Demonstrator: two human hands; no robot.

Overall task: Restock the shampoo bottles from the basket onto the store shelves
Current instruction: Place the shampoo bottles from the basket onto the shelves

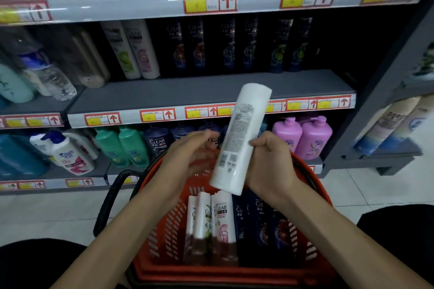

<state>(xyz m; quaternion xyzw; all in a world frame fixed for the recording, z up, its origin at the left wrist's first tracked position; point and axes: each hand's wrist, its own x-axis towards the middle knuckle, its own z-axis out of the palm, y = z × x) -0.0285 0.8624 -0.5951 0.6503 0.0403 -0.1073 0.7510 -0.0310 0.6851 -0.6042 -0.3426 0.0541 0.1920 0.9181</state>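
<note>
My right hand [270, 162] grips a tall white shampoo bottle [242, 134] above the red basket [164, 225]; the bottle leans to the right with its printed back label facing me. To the bottle's left, my left hand [187, 155] hovers with fingers relaxed and holds nothing. Inside the basket stand several white bottles [222, 220] on the left and dark blue bottles [263, 225] on the right. The middle shelf [211, 91] carries two white bottles [133, 49] and a row of dark bottles [234, 44] at the back, with bare grey board in front.
The lower shelf holds green bottles [122, 145], dark bottles [157, 141] and purple pump bottles [303, 136]. A clear water bottle [51, 73] lies on the left shelf section. Another grey rack [385, 110] stands at the right. Pale floor tiles surround the basket.
</note>
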